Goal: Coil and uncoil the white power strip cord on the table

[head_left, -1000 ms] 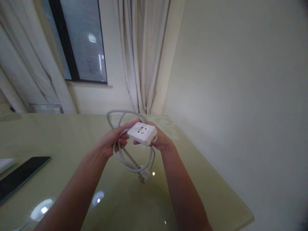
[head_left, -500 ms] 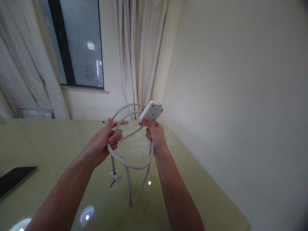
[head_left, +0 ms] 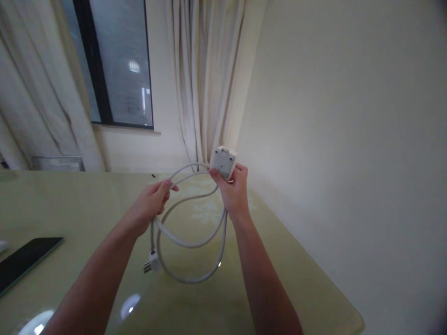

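Observation:
A white power strip (head_left: 224, 162) is held up in my right hand (head_left: 236, 191), thumb on its near face and fingers behind it. Its back, with small screw holes, faces me. The white cord (head_left: 190, 281) hangs in loops between my hands over the table. My left hand (head_left: 153, 203) is closed around the cord at the left side of the loops. Below that hand dangles the plug (head_left: 152, 263), its metal prongs pointing left.
A dark flat tablet or phone (head_left: 30, 257) lies on the glossy greenish table (head_left: 104, 204) at the left. Part of a small white object (head_left: 3, 245) shows beside it. A plain wall (head_left: 342, 153) runs along the table's right side. Curtains (head_left: 206, 83) and a window (head_left: 120, 65) stand beyond.
The power strip has turned so its back faces me more squarely. My left hand's fingers have closed in on the cord. The lower loop has widened, and the plug has swung left.

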`<state>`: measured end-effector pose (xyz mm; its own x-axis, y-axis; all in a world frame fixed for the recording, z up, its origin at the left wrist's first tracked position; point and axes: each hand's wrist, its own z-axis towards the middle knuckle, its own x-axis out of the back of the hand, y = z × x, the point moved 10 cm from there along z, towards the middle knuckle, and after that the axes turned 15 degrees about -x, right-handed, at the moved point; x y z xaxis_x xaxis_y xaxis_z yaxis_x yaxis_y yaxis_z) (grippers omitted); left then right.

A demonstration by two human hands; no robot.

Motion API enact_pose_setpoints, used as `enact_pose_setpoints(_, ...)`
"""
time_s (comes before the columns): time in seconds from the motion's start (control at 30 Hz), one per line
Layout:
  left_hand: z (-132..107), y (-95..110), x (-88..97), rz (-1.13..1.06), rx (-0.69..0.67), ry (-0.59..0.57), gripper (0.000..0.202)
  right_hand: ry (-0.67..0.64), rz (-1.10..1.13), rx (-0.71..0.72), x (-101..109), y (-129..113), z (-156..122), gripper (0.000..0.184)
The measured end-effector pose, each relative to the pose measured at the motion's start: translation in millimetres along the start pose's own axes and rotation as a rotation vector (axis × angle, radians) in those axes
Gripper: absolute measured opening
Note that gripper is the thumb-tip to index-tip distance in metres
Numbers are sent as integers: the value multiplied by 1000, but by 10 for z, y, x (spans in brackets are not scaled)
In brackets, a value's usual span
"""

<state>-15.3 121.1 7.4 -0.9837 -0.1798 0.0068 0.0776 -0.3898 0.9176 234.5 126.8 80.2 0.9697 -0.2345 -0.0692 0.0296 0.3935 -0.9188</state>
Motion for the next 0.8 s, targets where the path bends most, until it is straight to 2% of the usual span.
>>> enact_pose_setpoints(0.07,14,-47,82,-163,52,77,33,86,51,37,153,-61,15,44)
enact_pose_setpoints(0.13,25,-122,220,-316,116,192,29,198,233,64,460,-129,33,45)
enact_pose_setpoints(0.27,27,-256,564,-464,212,410,38,545,632,130,1402,-161,25,43)
enact_pose_setpoints(0.33,47,-249,688,-472,190,461,39,630,662,153,1779,-213,61,34)
enact_pose_setpoints(0.43,72,-209,774,-471,141,501,35,721,634,196,2283,-370,111,14)
enact_pose_setpoints(0.53,77,-155,872,-428,109,526,34,832,578,321,2875,-644,84,21)
enact_pose_setpoints(0.6,59,-98,1020,-385,92,559,39,928,531,422,3331,-826,11,27)
enact_pose_setpoints(0.67,34,-2,1199,-333,61,592,41,1021,335,549,3695,-1080,-122,30)
enact_pose_setpoints(0.73,12,129,1318,-266,9,600,40,933,165,517,3856,-1246,-96,25)
enact_pose_setpoints(0.8,-8,257,1294,-190,-44,567,34,806,82,460,3803,-1335,-94,22)
